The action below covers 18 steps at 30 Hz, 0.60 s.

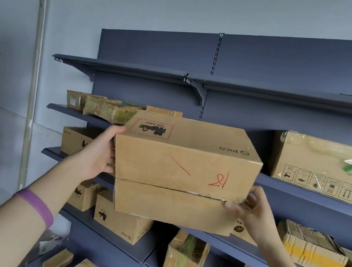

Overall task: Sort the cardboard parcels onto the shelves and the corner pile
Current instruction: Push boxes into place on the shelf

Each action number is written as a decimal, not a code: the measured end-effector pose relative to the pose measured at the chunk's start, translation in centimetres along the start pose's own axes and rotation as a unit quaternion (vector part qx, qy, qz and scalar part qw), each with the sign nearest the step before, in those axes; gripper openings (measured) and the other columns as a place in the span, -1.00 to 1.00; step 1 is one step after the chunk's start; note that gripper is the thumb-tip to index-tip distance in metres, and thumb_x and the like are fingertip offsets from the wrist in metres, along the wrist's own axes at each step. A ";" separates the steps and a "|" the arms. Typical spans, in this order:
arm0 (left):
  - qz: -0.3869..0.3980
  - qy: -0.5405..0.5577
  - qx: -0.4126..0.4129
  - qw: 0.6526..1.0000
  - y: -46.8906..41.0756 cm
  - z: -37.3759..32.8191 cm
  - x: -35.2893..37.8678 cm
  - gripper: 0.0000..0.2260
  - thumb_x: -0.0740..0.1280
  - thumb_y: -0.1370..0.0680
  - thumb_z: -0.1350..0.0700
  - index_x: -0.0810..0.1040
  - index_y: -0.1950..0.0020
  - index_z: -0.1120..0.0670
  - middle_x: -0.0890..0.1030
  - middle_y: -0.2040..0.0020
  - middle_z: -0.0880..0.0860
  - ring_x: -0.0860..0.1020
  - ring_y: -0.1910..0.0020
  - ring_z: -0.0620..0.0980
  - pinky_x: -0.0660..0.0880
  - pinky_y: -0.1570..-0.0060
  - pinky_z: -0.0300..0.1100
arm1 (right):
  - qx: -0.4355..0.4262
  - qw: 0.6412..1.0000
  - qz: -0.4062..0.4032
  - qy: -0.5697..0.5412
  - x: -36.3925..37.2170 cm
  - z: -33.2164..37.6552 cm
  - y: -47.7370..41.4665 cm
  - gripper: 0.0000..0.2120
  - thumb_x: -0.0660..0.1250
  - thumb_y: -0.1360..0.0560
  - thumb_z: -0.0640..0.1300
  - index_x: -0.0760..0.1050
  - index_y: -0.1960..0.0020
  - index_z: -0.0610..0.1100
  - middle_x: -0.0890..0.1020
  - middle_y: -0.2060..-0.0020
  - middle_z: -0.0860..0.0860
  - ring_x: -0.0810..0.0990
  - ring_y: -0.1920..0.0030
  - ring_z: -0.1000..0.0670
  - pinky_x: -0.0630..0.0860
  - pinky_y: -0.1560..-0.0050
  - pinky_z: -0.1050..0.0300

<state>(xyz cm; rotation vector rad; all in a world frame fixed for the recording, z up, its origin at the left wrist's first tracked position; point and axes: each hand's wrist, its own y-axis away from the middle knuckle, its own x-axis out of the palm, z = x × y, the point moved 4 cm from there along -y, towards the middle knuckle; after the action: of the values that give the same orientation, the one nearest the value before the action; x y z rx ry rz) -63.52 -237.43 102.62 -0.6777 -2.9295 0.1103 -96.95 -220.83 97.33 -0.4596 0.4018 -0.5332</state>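
I hold a brown cardboard parcel [186, 158] up in front of the dark blue shelving, about level with the second shelf [312, 198] from the top. It carries red marker writing, a UN 3481 label and a PICO logo, and its lower flap hangs open. My left hand [100, 156] grips its left end, thumb on top. At the lower right corner, the fingers of my right hand [250, 212] curl round the bottom edge. The top shelf [121, 67] is at eye height.
Taped parcels [105, 108] lie behind on the second shelf, and a large box [326, 168] sits at its right. Lower shelves hold PICO boxes [120, 219], a flattened cardboard stack [313, 252] and wrapped parcels [184, 261]. A pale wall and a pole [35, 64] stand left.
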 end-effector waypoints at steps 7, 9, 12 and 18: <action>0.036 0.074 0.053 0.995 0.9 1.5 -1.9 -0.66 0.16 -0.62 0.03 0.45 -0.39 0.03 0.62 -0.26 0.13 0.51 -0.31 0.10 0.37 -0.36 0.14 | 0.043 0.984 0.147 -0.096 0.4 1.2 0.3 -0.14 0.09 -0.23 0.67 0.37 -0.40 0.27 0.58 -0.29 0.10 0.53 -0.32 0.01 0.39 -0.35 -0.12; 0.041 0.086 0.049 0.994 1.1 1.8 -2.3 -0.59 0.22 -0.54 0.10 0.44 -0.39 0.10 0.61 -0.28 0.17 0.51 -0.32 0.10 0.36 -0.36 0.08 | 0.094 0.975 0.152 -0.134 0.8 1.2 0.1 -0.09 0.02 -0.19 0.69 0.34 -0.42 0.28 0.60 -0.27 0.11 0.53 -0.31 -0.02 0.34 -0.37 -0.17; 0.071 0.073 0.041 0.994 1.7 1.9 -2.6 -0.51 0.34 -0.40 0.15 0.47 -0.33 0.17 0.66 -0.17 0.17 0.59 -0.19 0.09 0.43 -0.19 -0.04 | 0.130 0.971 0.123 -0.157 1.4 0.9 -0.1 -0.09 0.06 -0.26 0.65 0.39 -0.39 0.08 0.68 -0.15 -0.02 0.61 -0.22 -0.06 0.40 -0.34 -0.23; 0.109 -0.041 0.047 0.992 2.3 2.5 -2.9 -0.36 0.31 -0.28 0.42 0.41 -0.35 0.10 0.67 -0.13 0.20 0.65 -0.12 0.10 0.49 -0.07 0.01 | 0.106 0.985 0.046 -0.129 1.5 0.8 -0.3 0.03 0.63 0.02 0.33 0.30 -0.25 -0.12 0.69 -0.02 -0.18 0.71 0.03 -0.19 0.61 -0.08 -0.25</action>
<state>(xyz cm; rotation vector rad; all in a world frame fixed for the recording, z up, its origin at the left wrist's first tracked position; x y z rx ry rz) -60.37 -236.77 99.56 -0.9991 -2.8937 0.3023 -95.46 -221.63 97.78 -0.2988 0.1146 -0.4149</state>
